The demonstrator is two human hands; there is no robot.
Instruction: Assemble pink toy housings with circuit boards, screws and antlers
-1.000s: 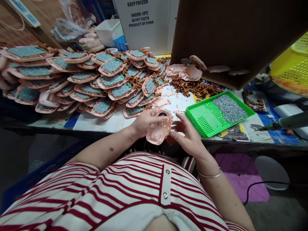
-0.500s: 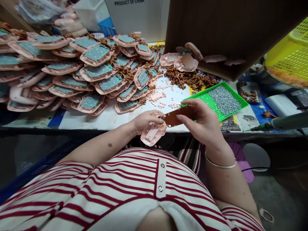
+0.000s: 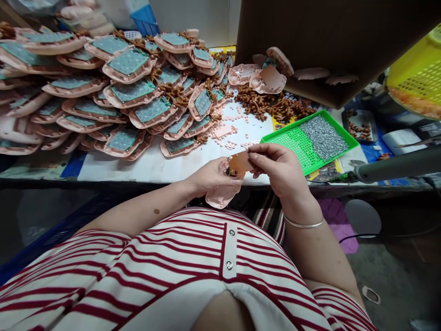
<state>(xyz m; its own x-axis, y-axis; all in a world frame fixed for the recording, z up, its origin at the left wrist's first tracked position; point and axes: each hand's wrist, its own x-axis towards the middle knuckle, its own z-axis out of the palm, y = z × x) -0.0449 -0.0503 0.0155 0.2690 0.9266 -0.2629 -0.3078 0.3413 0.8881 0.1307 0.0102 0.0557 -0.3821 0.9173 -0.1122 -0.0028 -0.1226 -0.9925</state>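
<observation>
My left hand point(image 3: 212, 177) is closed around a pink plastic shell point(image 3: 222, 196), held tilted above the table's front edge. Small dark parts show inside the shell's upper end, near my left thumb. Between the fingertips of my right hand point(image 3: 280, 168) is a brown flat board point(image 3: 240, 162), raised over that end of the shell. The board's left edge is close to the shell; whether they touch I cannot tell.
Many pink shells with teal boards point(image 3: 129, 64) are piled at the left. Brown parts point(image 3: 255, 108) and small pink pieces point(image 3: 227, 131) lie mid-table. A green tray point(image 3: 312, 142) holds metal screws. At the right juts a grey-green screwdriver point(image 3: 392, 169), before a cardboard box point(image 3: 292, 32).
My right hand has moved left and turned the brown board, bringing it over the shell. The left hand with the shell has shifted slightly right. The camera view has tilted a little.
</observation>
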